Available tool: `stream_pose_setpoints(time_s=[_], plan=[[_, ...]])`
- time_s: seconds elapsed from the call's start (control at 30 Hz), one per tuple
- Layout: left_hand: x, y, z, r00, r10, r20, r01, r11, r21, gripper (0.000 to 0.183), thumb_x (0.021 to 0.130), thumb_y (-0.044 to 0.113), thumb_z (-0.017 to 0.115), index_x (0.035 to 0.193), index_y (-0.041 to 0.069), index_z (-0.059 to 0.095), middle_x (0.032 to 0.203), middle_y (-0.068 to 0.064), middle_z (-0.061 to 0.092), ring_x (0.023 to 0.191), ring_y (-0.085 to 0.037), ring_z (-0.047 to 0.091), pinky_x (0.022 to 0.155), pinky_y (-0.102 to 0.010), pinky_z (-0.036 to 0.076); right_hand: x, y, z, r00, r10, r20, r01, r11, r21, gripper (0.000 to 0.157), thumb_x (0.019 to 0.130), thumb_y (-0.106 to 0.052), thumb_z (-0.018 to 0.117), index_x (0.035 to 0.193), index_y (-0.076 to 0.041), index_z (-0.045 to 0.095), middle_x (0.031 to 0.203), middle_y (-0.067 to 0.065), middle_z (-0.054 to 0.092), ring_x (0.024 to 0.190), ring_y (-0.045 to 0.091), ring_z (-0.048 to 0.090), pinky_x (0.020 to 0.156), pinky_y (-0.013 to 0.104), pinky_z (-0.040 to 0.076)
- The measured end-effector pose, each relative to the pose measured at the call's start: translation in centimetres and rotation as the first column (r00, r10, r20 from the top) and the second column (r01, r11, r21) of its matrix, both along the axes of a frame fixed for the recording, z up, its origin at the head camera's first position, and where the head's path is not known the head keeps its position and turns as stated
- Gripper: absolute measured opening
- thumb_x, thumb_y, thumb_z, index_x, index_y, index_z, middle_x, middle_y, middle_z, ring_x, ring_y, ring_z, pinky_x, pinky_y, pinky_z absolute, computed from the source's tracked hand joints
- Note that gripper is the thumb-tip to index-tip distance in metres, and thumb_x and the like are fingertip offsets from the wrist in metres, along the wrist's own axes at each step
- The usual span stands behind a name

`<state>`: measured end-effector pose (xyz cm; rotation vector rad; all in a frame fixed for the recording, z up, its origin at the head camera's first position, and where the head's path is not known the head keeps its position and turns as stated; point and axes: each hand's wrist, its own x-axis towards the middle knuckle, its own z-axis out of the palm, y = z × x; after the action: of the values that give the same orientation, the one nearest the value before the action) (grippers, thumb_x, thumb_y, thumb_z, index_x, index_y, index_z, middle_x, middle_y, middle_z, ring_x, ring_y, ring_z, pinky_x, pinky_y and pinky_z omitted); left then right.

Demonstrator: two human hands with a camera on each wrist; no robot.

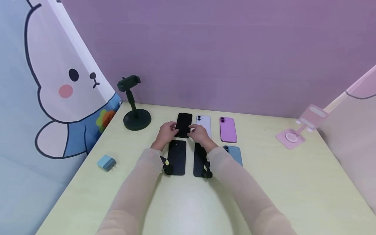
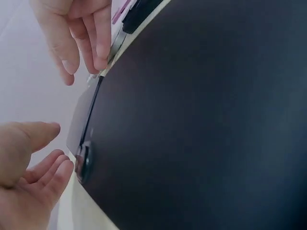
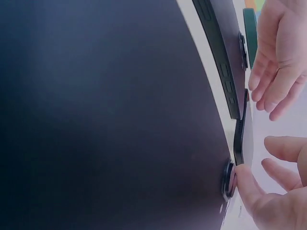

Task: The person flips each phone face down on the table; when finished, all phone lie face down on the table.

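A black phone (image 1: 183,124) lies screen up in the back row on the table. My left hand (image 1: 166,133) is at its left edge and my right hand (image 1: 200,133) at its right edge, fingers extended and thumbs apart from them. The left wrist view has my left hand (image 2: 33,177) low and my right hand (image 2: 79,33) above it, both beside the phone's side. Beneath my wrists, two dark phones, one on the left (image 1: 177,158) and one on the right (image 1: 199,158), lie back up. The right forearm and wrist partly hide the second.
A pale lilac phone (image 1: 204,121), a pink phone (image 1: 228,130) and a partly covered blue phone (image 1: 236,154) lie to the right. At the back left stands a black phone stand (image 1: 137,119); a pink stand (image 1: 290,138) is far right. A blue plug charger (image 1: 106,162) sits left.
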<state>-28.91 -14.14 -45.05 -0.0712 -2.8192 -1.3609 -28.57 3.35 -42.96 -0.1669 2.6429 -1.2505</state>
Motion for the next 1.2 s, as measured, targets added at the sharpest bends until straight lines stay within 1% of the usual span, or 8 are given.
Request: stream_pose_setpoints(time_s=[0.17,0.33,0.43,0.6,0.7,0.83,1.03,1.2], plan=[[0.0,-0.4,-0.5,1.0,0.002,0.024,-0.002,1.0,0.009,0.042,0.095,0.012,0.063,0.135,0.003,0.055,0.118,-0.019,0.061,0.107,-0.03,0.059,0.087,-0.041,0.049,-0.1,-0.3,0.0,1.0,-0.002,0.012,0.002,1.0,-0.014,0.045,0.092,-0.009,0.065,0.137,-0.006,0.056,0.113,0.015,0.062,0.085,0.023,0.06,0.069,0.032,0.051],[-0.1,-0.9,-0.9,0.999,-0.026,0.027,0.025,0.999,0.024,0.041,0.093,0.012,0.065,0.133,0.002,0.058,0.115,-0.019,0.064,0.105,-0.029,0.061,0.087,-0.04,0.05,-0.2,-0.7,0.0,1.0,-0.026,0.016,0.027,0.999,-0.031,0.045,0.091,-0.006,0.065,0.135,-0.004,0.057,0.111,0.017,0.063,0.089,0.024,0.06,0.07,0.032,0.051],[-0.3,-1.1,-1.0,0.998,-0.045,0.039,0.044,0.999,0.018,0.04,0.093,0.01,0.065,0.131,0.0,0.059,0.116,-0.018,0.064,0.107,-0.029,0.06,0.089,-0.039,0.049,-0.2,-1.0,0.0,0.999,-0.042,0.023,0.043,0.999,-0.032,0.046,0.09,-0.003,0.065,0.135,-0.003,0.057,0.11,0.018,0.064,0.086,0.022,0.06,0.069,0.032,0.051],[-0.5,-1.3,-1.2,0.997,-0.048,0.053,0.049,0.999,-0.012,0.037,0.093,0.008,0.063,0.129,-0.002,0.061,0.117,-0.018,0.065,0.107,-0.028,0.06,0.089,-0.037,0.049,-0.4,-1.4,0.0,0.995,-0.083,0.062,0.086,0.995,-0.044,0.046,0.089,0.0,0.064,0.135,-0.004,0.057,0.119,0.018,0.061,0.079,0.02,0.057,0.067,0.03,0.049],[-0.6,-1.3,-1.3,0.997,-0.044,0.057,0.044,0.999,-0.012,0.036,0.094,0.008,0.063,0.128,-0.001,0.061,0.116,-0.017,0.065,0.107,-0.028,0.06,0.088,-0.037,0.049,-0.5,-1.6,-0.1,0.989,-0.118,0.084,0.124,0.99,-0.069,0.046,0.089,0.003,0.062,0.134,-0.004,0.058,0.126,0.019,0.058,0.084,0.022,0.058,0.068,0.031,0.049],[-0.6,-1.3,-1.1,0.997,-0.044,0.058,0.044,0.999,-0.011,0.036,0.094,0.009,0.062,0.128,-0.001,0.061,0.115,-0.017,0.065,0.107,-0.028,0.06,0.089,-0.036,0.048,-0.7,-1.5,-0.2,0.986,-0.145,0.085,0.152,0.985,-0.084,0.044,0.088,0.004,0.061,0.132,-0.003,0.06,0.126,0.019,0.059,0.098,0.025,0.059,0.074,0.032,0.051],[-0.3,-1.3,-0.9,0.997,-0.049,0.057,0.05,0.999,-0.012,0.037,0.094,0.009,0.062,0.128,-0.002,0.061,0.114,-0.017,0.065,0.106,-0.028,0.06,0.088,-0.036,0.049,-0.7,-1.3,-0.4,0.987,-0.137,0.079,0.145,0.983,-0.109,0.043,0.088,0.002,0.063,0.131,-0.004,0.061,0.125,0.019,0.06,0.107,0.028,0.058,0.078,0.036,0.051],[-0.2,-1.4,-0.9,0.997,-0.051,0.054,0.052,0.999,-0.006,0.037,0.093,0.009,0.062,0.128,-0.003,0.061,0.113,-0.018,0.066,0.105,-0.028,0.06,0.088,-0.037,0.048,-0.7,-1.0,-0.5,0.986,-0.126,0.105,0.144,0.972,-0.186,0.044,0.087,0.003,0.064,0.131,-0.003,0.062,0.128,0.021,0.058,0.116,0.03,0.055,0.086,0.039,0.051]])
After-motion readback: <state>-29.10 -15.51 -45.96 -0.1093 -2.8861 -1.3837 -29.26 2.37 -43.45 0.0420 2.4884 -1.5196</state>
